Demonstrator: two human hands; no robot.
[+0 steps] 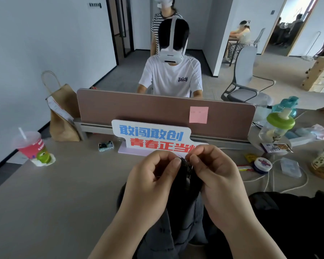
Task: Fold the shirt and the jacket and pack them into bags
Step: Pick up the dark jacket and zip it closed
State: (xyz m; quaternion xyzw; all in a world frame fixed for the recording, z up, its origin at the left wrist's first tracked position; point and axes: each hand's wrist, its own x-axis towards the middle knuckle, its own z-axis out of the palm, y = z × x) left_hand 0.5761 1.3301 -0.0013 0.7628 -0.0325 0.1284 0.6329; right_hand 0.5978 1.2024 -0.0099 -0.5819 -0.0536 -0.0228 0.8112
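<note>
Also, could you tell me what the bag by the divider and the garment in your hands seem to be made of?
The bag looks like brown kraft paper, matte and creased. The garment, pinched by the left hand and right hand, looks like dark matte cloth, going by its soft folds; fibre unclear.

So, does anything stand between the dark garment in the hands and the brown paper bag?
Partly: the sign stands just beyond the dark garment, and a small packet lies on the desk left of it, both roughly toward the brown paper bag.
</note>
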